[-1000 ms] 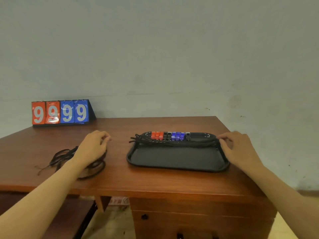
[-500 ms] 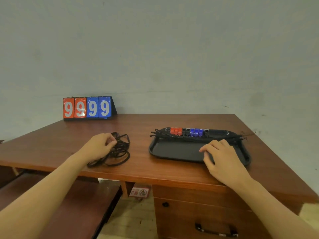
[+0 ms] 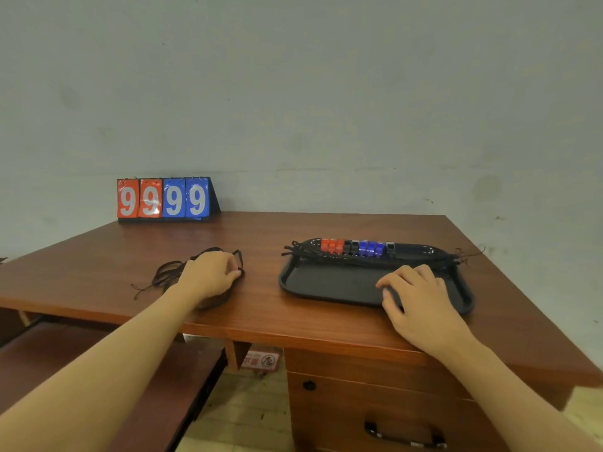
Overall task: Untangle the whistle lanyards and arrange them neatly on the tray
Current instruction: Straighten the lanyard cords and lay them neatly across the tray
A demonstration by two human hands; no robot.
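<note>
Against a bare grey wall, whistles [image 3: 355, 247] line the tray [image 3: 329, 282] on a wooden bench [image 3: 261, 308]; left hand [image 3: 208, 275] grips loose lanyards [image 3: 169, 272], right hand [image 3: 414, 288] rests flat. Hasty pulling could tighten knots.

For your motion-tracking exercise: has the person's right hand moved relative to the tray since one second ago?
Yes. The right hand has come from the tray's far right corner toward the person, and now rests over its near right part.
</note>
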